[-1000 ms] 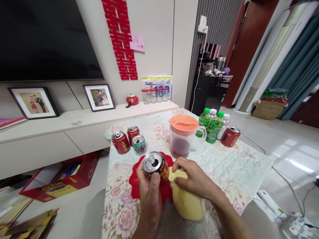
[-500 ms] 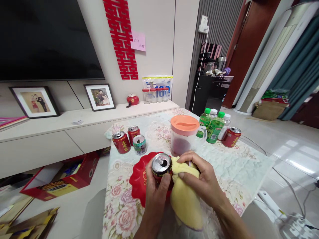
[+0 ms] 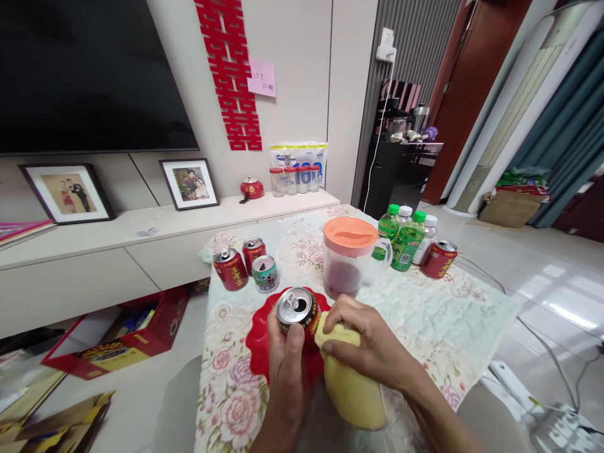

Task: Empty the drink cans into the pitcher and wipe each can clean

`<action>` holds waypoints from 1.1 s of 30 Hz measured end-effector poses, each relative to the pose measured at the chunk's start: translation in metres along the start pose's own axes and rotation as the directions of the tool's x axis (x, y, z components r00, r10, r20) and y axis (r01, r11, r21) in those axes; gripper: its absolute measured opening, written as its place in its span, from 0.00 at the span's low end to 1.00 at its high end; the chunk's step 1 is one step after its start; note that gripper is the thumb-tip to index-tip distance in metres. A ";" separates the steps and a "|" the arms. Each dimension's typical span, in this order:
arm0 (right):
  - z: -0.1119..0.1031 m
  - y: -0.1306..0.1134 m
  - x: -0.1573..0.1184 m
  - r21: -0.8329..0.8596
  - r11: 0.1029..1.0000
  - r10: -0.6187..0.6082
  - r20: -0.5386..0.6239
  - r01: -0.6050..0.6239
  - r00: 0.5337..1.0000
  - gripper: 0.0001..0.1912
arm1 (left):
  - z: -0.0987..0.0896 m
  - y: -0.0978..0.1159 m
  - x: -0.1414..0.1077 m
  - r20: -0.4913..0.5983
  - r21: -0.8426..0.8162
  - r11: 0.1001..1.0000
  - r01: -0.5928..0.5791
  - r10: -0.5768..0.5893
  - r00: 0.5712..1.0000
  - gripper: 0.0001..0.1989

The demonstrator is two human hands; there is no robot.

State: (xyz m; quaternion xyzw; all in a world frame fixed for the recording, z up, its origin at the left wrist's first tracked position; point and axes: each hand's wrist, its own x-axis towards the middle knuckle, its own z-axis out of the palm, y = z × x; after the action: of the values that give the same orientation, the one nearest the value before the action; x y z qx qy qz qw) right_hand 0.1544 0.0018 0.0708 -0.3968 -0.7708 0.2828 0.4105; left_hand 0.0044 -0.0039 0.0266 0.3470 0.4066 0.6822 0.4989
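Note:
My left hand (image 3: 286, 362) is wrapped round an opened red drink can (image 3: 298, 309), its silver top tilted slightly to the left. In my right hand (image 3: 365, 336) a yellow cloth (image 3: 352, 384) is bunched up, its upper part pressed against the can's right side and the rest hanging down. Below both hands lies a red scalloped plate (image 3: 258, 340), partly covered by them and the can. Just behind stands a clear plastic pitcher (image 3: 343, 277) with an orange lid and dark contents at its bottom.
Two red cans (image 3: 229, 269) and a small green-and-silver can (image 3: 265, 275) stand at the left of the flowered tablecloth (image 3: 236, 402). To the right are several bottles (image 3: 406, 242) and another red can (image 3: 438, 259). A white cabinet (image 3: 174, 226) runs behind.
The can has turned and tilted in my left hand, shifting slightly left. My right hand has moved left and a little down with the cloth, which stays against the can.

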 end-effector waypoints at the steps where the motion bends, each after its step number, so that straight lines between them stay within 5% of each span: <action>1: 0.001 0.004 0.000 -0.007 0.999 0.032 0.026 -0.032 0.999 0.09 | -0.002 -0.003 0.003 0.009 -0.030 0.999 0.020 -0.020 1.000 0.28; 7: 0.000 0.022 0.003 -0.042 0.974 0.227 0.086 -0.224 0.970 0.09 | -0.010 -0.016 0.010 0.037 -0.078 0.996 -0.032 0.035 0.999 0.34; 12: -0.002 0.015 0.004 -0.037 0.968 0.251 0.041 -0.250 0.967 0.05 | -0.014 -0.017 0.011 0.092 0.024 1.000 -0.014 0.012 0.996 0.35; 18: -0.006 -0.002 -0.001 0.184 0.959 0.231 -0.072 -0.215 0.970 0.05 | -0.013 -0.006 0.008 0.105 0.204 0.979 -0.022 0.001 0.994 0.34; 24: -0.004 -0.014 -0.008 0.164 0.986 0.070 -0.228 -0.033 0.971 0.07 | -0.004 0.001 0.000 0.123 0.188 0.981 0.038 -0.062 0.990 0.31; 29: 0.003 -0.020 -0.006 0.034 0.993 -0.110 -0.145 0.116 0.983 0.12 | -0.006 -0.003 0.003 0.099 0.152 0.985 0.079 -0.095 0.991 0.29; 33: 0.004 -0.014 0.000 0.003 0.994 -0.112 -0.120 0.113 0.986 0.09 | -0.010 -0.006 0.005 0.111 0.153 0.987 0.044 -0.062 0.992 0.28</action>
State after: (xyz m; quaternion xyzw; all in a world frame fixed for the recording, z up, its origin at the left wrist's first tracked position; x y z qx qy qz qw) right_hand 0.1459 -0.0059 0.0796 -0.3666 -0.7646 0.2388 0.4733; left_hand -0.0035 0.0002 0.0177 0.4116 0.4362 0.6149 0.5121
